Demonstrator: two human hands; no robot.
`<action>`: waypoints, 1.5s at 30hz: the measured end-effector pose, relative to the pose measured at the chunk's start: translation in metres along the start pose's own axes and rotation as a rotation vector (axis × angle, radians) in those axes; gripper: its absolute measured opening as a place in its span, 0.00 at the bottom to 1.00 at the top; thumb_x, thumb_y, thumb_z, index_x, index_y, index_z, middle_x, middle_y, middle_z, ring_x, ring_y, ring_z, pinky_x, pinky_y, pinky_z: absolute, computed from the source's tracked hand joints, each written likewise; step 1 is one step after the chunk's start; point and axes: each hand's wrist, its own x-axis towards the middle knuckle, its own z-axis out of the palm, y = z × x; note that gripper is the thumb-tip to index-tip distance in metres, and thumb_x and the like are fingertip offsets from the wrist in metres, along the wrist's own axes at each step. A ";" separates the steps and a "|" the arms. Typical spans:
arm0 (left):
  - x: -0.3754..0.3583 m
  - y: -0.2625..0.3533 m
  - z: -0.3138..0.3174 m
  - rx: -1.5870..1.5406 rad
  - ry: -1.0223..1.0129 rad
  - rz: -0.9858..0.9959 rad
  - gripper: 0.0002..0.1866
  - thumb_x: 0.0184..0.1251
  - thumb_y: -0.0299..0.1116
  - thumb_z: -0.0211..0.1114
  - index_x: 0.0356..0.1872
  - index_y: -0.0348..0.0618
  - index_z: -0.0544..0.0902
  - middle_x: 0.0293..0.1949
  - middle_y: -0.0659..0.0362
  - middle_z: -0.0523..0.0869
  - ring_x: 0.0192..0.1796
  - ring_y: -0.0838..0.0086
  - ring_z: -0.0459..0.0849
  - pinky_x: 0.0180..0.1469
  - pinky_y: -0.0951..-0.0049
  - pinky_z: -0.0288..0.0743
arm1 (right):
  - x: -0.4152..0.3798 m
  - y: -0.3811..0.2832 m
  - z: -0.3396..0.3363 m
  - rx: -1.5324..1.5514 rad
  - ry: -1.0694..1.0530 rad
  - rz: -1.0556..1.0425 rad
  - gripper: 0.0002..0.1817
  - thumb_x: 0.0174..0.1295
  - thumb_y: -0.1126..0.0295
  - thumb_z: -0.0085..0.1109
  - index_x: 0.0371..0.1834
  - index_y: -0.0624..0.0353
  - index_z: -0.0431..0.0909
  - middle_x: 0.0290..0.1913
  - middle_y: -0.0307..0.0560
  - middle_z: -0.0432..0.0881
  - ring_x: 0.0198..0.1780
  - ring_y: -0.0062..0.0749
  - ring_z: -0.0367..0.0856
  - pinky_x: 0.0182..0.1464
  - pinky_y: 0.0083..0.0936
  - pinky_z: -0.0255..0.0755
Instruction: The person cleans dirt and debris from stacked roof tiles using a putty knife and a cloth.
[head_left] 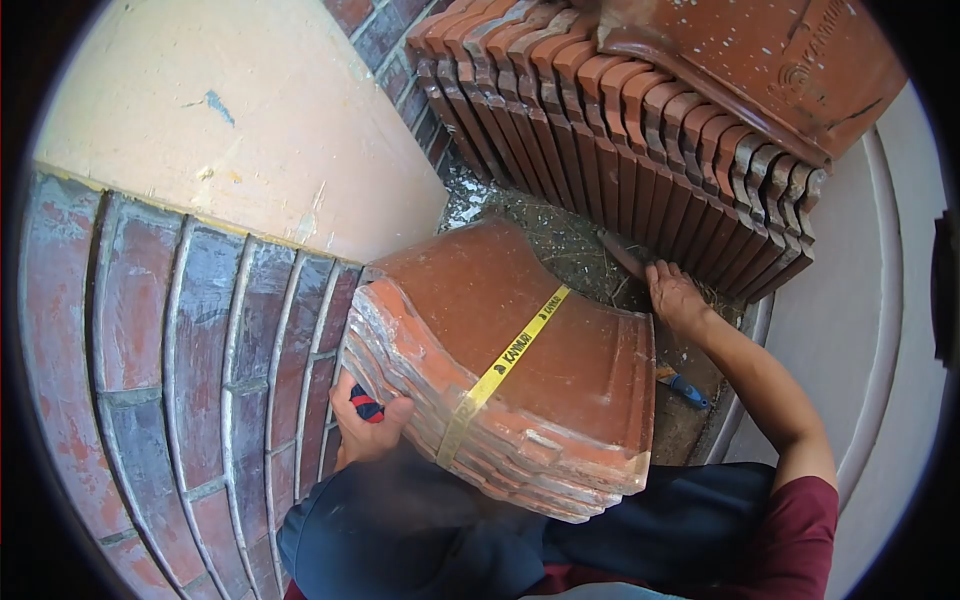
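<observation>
A bundle of clay roof tiles point(450, 270) lies in front of me, bound with a yellow strap point(520, 345) that bears printed lettering. My left hand point(368, 425), at the bundle's left side, is closed around a red-and-black handle point(367, 404); the rest of that tool is hidden. Beyond the bundle's right corner, my right hand point(678, 295) reaches low to the ground. Its fingers are closed at the end of a narrow, flat brownish piece point(622, 254), whose exact kind I cannot make out.
Many upright clay tiles point(620, 160) stand in a row at the back, with a larger tile point(770, 60) lying on top. A blue-handled tool point(686, 390) rests on the dirty ground right of the bundle. A brick wall point(220, 370) with a cream ledge point(250, 120) borders the left.
</observation>
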 end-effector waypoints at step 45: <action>-0.006 -0.014 -0.003 -0.036 0.024 -0.111 0.54 0.57 0.67 0.78 0.68 0.28 0.71 0.56 0.53 0.82 0.57 0.67 0.81 0.61 0.65 0.75 | 0.021 -0.017 -0.035 -0.217 -0.595 0.127 0.22 0.68 0.69 0.55 0.60 0.70 0.83 0.57 0.69 0.86 0.58 0.54 0.89 0.54 0.44 0.85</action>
